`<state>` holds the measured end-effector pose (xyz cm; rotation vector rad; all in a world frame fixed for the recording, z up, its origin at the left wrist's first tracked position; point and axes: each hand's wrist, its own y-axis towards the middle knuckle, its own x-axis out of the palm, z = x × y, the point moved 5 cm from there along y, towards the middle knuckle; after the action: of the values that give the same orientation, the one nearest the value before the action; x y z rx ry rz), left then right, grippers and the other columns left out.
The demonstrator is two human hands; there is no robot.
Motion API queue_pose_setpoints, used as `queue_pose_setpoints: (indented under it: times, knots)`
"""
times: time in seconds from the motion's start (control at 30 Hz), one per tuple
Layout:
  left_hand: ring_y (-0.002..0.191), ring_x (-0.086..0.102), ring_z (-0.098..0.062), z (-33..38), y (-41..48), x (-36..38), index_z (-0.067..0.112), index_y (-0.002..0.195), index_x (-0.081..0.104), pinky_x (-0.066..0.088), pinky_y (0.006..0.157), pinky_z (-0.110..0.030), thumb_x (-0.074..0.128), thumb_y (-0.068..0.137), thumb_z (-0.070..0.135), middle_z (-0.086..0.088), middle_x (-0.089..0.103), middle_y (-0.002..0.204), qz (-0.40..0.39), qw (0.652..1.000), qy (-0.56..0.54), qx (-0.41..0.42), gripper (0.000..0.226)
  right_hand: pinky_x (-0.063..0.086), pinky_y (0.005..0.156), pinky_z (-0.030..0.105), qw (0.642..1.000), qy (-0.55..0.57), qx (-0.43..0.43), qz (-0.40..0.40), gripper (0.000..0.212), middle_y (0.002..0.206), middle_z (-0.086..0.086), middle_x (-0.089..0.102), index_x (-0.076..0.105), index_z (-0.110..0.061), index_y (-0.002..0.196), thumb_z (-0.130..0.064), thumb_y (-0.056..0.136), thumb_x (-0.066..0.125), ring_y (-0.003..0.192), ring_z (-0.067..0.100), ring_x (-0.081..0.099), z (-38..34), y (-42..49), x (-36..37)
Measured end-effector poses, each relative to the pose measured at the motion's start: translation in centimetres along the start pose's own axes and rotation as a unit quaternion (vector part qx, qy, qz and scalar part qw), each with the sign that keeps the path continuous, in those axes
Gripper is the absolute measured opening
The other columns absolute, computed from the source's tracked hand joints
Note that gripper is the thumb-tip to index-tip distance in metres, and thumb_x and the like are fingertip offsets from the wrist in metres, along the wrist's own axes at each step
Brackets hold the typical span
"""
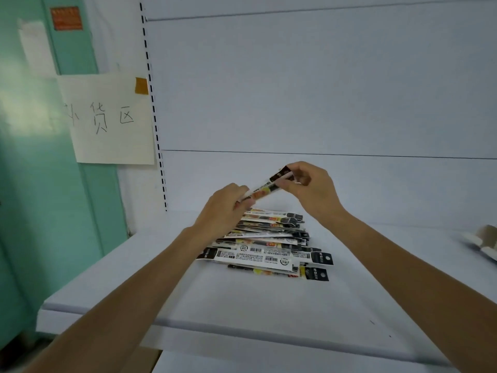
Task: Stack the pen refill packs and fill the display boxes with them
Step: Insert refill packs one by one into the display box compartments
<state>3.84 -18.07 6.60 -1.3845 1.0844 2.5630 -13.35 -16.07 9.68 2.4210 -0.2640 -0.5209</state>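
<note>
Head view: looks down on a white shelf (269,305) with a loose pile (271,249) of pen refill packs lying flat near its middle.
Held item: one refill pack (265,188) is raised above the pile, tilted, black header end higher.
Left grip: the left hand (223,208) curls its fingers round the pack's lower end, above the pile's left side.
Right grip: the right hand (312,189) pinches the black upper end between thumb and fingers, above the pile's right side.
Surface: plain white, with a rounded front edge; a few dark specks lie in front of the pile, to its right.
Backing: a white seamed back panel (295,90) rises behind the pile.
Upright: a slotted strip (154,111) stands behind and left of the pile.
Notice: a handwritten paper sign (113,122) hangs further left, held by brown tape (141,86).
Room: a green wall (32,184) stands far left of the pile, with an orange label (66,18) high up.
Other: a cardboard piece (484,240) sits on the shelf well right of the pile.
</note>
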Motion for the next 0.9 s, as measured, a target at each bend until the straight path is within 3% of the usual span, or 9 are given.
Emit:
queue_pose_setpoints:
  times: [0.13,0.23,0.4,0.5,0.6,0.67,0.73,0.83,0.9]
  knots:
    - [0.061,0.067,-0.011,-0.4,-0.5,-0.8,0.025,0.079,0.058,0.052,0.058,-0.031,0.055,0.092,0.027,0.002,0.069,0.081,-0.029,0.985,-0.159,-0.06,0.014,0.045,0.067,0.018,0.998,-0.063,0.001,-0.023,0.009,0.079,0.005,0.067,0.069,-0.016,0.083,-0.015,0.076,0.074,0.069,0.01,0.06,-0.2,0.2,-0.5]
    - [0.051,0.064,-0.009,-0.8,-1.1,-1.0,0.022,0.083,0.061,0.053,0.051,-0.021,0.05,0.094,0.028,-0.001,0.07,0.079,-0.062,0.966,-0.232,-0.095,0.016,0.05,0.058,0.022,0.999,-0.025,0.031,-0.022,0.018,0.071,0.005,0.065,0.066,-0.024,0.076,-0.008,0.077,0.073,0.057,0.006,0.062,0.3,0.2,-1.2]
    - [0.048,0.06,-0.01,-3.2,-1.9,-1.4,0.009,0.105,0.061,0.045,0.045,-0.017,0.039,0.099,0.022,-0.003,0.07,0.084,-0.014,0.932,-0.288,-0.219,0.026,0.056,0.056,0.022,0.987,0.069,0.065,0.129,0.021,0.078,0.006,0.063,0.056,-0.019,0.074,-0.002,0.081,0.067,0.055,0.007,0.064,1.2,0.5,-3.4]
    - [0.058,0.059,-0.014,-3.6,-2.3,-0.8,0.002,0.111,0.056,0.049,0.052,-0.021,0.04,0.098,0.019,-0.008,0.066,0.083,0.003,0.827,-0.459,-0.325,0.027,0.056,0.061,0.027,0.986,0.011,-0.037,0.16,0.027,0.08,0.007,0.058,0.048,-0.022,0.073,-0.003,0.082,0.065,0.066,0.017,0.065,-0.7,-0.5,-2.4]
    - [0.07,0.06,-0.017,-1.7,-2.3,0.2,0.007,0.099,0.052,0.05,0.062,-0.026,0.042,0.097,0.034,-0.009,0.062,0.085,-0.034,0.712,-0.62,-0.328,0.03,0.052,0.059,0.029,0.962,-0.156,-0.224,-0.017,0.013,0.081,0.0,0.053,0.052,-0.013,0.08,-0.007,0.082,0.063,0.066,0.022,0.058,-2.9,-3.8,3.2]
    - [0.066,0.061,-0.015,-1.0,-2.3,0.4,0.008,0.1,0.052,0.051,0.057,-0.026,0.04,0.099,0.028,-0.006,0.062,0.081,-0.025,0.742,-0.596,-0.306,0.023,0.05,0.051,0.034,0.898,-0.255,-0.337,-0.125,0.015,0.087,0.003,0.056,0.056,-0.009,0.084,-0.013,0.075,0.067,0.061,0.025,0.056,-3.1,-6.2,6.6]
    - [0.068,0.063,-0.013,-1.4,-3.0,-0.1,0.008,0.111,0.052,0.053,0.056,-0.025,0.038,0.099,0.015,-0.003,0.064,0.083,0.032,0.798,-0.52,-0.304,0.019,0.052,0.064,0.033,0.859,-0.292,-0.36,-0.216,0.03,0.1,0.008,0.061,0.061,-0.01,0.096,-0.019,0.071,0.073,0.076,0.027,0.06,-1.8,-7.1,8.2]
    - [0.071,0.065,-0.016,-3.1,-4.1,-1.5,0.012,0.115,0.049,0.057,0.056,-0.029,0.038,0.1,0.016,-0.007,0.063,0.089,0.088,0.815,-0.494,-0.291,0.02,0.039,0.091,0.022,0.893,-0.279,-0.23,-0.269,0.036,0.119,0.001,0.061,0.059,-0.014,0.118,-0.026,0.084,0.066,0.109,0.018,0.054,0.2,-6.5,7.9]
    - [0.064,0.063,-0.017,-4.4,-5.1,-2.5,0.017,0.112,0.048,0.055,0.051,-0.026,0.037,0.1,0.021,-0.008,0.063,0.087,0.101,0.839,-0.452,-0.286,0.017,0.042,0.091,0.027,0.908,-0.293,-0.155,-0.256,0.024,0.11,0.0,0.063,0.061,-0.014,0.11,-0.026,0.09,0.057,0.104,0.017,0.055,1.7,-5.4,7.5]
